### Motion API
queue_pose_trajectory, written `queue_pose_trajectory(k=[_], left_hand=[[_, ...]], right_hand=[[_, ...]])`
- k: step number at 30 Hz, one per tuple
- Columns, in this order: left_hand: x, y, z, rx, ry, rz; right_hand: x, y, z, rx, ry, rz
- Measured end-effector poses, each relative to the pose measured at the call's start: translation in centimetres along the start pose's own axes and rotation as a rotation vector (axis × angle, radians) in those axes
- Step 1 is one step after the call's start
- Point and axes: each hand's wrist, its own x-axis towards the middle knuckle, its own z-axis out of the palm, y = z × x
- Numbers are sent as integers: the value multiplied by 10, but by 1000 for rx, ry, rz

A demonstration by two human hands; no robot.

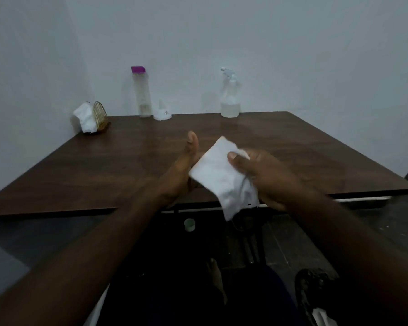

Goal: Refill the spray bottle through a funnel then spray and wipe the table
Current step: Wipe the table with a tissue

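A white tissue (222,175), folded over, is held above the near edge of the dark wooden table (104,165). My right hand (264,177) grips its right side, thumb on top. My left hand (181,170) lies under its left edge with the thumb straight up and the fingers hidden behind the tissue. At the back of the table stands the clear spray bottle (230,95) with some liquid at its bottom. A tall clear bottle with a purple cap (141,92) stands to its left, and a white funnel (161,111) lies beside that.
A gold wire holder with white tissues (91,118) sits at the back left corner near the wall. A small pale cap (189,225) lies on the floor under the table's front edge. A wet sheen shows on the tabletop near the spray bottle.
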Motion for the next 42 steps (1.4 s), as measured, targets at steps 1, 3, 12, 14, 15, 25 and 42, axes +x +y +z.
queue_pose_trajectory(k=[1,3,12,14,15,25,42], left_hand=[[2,1,5,-54,-18,5],[5,-1,16,-79,-5,-6],[20,-44,78,46,193,-23],[27,-49,94,74,164,-13],[31,-52,104,72,144,-18],[61,-156,205,-157,-101,-332],[143,-382,287,24,61,-820]], right_hand=[[0,-1,-4,58,42,44],[-5,-4,-14,115,116,99],[-57,4,-68,-64,261,155],[-69,8,-81,-92,281,162],[-76,10,-89,-90,306,166],[-146,66,-162,219,726,264],[-229,293,-267,571,1201,663]])
